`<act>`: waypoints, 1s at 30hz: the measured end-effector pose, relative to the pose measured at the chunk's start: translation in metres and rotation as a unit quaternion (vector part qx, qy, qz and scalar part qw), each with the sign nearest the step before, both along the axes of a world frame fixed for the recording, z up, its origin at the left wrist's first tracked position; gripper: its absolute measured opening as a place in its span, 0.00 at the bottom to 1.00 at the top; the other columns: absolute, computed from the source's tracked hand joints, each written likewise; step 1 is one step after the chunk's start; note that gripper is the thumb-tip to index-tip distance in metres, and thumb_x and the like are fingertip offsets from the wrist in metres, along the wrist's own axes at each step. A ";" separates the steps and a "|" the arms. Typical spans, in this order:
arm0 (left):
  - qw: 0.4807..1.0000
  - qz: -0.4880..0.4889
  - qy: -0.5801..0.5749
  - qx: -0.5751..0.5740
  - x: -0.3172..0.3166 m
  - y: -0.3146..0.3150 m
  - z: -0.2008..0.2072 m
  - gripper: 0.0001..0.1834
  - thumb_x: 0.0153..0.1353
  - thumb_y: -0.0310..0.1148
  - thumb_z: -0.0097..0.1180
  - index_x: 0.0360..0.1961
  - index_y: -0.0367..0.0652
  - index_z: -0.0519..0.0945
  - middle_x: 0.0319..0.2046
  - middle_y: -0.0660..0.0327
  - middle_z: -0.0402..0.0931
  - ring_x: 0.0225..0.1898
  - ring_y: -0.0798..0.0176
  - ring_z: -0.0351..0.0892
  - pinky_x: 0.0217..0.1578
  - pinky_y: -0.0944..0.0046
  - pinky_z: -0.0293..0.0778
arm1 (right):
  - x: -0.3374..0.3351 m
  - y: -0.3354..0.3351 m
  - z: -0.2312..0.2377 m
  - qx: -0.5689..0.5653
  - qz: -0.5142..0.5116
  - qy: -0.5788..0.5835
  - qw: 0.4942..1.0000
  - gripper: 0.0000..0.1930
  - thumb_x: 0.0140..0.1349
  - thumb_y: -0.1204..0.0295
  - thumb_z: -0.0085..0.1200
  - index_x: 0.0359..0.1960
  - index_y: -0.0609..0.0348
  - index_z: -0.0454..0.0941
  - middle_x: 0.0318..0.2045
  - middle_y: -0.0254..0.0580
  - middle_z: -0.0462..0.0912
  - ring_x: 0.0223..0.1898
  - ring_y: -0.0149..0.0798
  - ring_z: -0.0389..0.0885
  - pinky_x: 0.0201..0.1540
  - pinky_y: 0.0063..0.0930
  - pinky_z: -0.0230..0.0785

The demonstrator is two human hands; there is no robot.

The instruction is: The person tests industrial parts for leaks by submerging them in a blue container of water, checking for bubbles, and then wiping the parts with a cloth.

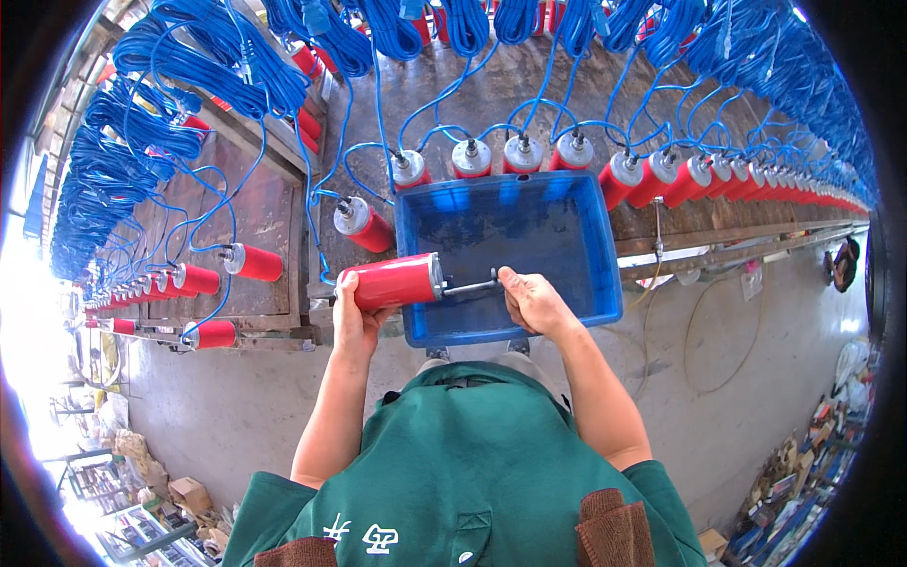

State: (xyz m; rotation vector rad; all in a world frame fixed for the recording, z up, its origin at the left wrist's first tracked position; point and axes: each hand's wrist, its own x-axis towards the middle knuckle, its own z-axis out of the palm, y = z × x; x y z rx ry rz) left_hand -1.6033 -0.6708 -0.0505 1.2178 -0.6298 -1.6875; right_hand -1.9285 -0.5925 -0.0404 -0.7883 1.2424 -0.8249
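A: In the head view, where is the red cylinder (387, 281)?

B: On its side across the blue tub's (539, 227) left edge, its metal cap (436, 276) facing right.

A: And the hands?

B: The left hand (355, 319) cups the cylinder's left part, thumb near the end, fingers underneath. The right hand (535, 302) is closed around one end of a slim metal tool (470, 287) — its tip seems to meet the cap, though that contact is too small to confirm.

A: What would make this go well?

B: Probably a firm left grip, so the cylinder cannot roll, and a tool held squarely — a slanted tip might slip. Small, steady right-wrist movements seem wiser than force.
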 end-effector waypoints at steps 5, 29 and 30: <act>1.000 0.001 0.001 -0.003 -0.005 -0.001 0.002 0.36 0.68 0.62 0.60 0.62 0.42 0.73 0.55 0.50 0.84 0.53 0.49 0.88 0.51 0.47 0.89 | -0.002 0.000 -0.027 -0.137 0.011 0.183 0.973 0.30 0.83 0.50 0.43 0.23 0.58 0.69 0.16 0.35 0.68 0.20 0.31 0.66 0.26 0.32 0.63; 1.000 0.017 0.023 -0.002 -0.009 0.001 0.005 0.29 0.72 0.53 0.57 0.61 0.39 0.75 0.53 0.48 0.84 0.52 0.47 0.89 0.48 0.47 0.90 | -0.011 0.002 -0.016 -0.036 0.009 -0.025 0.999 0.23 0.82 0.55 0.49 0.30 0.57 0.73 0.18 0.30 0.74 0.21 0.27 0.72 0.26 0.26 0.68; 1.000 0.020 0.021 -0.003 -0.007 0.001 0.004 0.30 0.72 0.53 0.57 0.61 0.39 0.75 0.54 0.48 0.84 0.52 0.47 0.88 0.49 0.47 0.90 | -0.011 0.001 -0.010 -0.091 0.028 0.059 0.994 0.20 0.82 0.56 0.50 0.34 0.58 0.76 0.21 0.32 0.77 0.22 0.28 0.75 0.27 0.26 0.70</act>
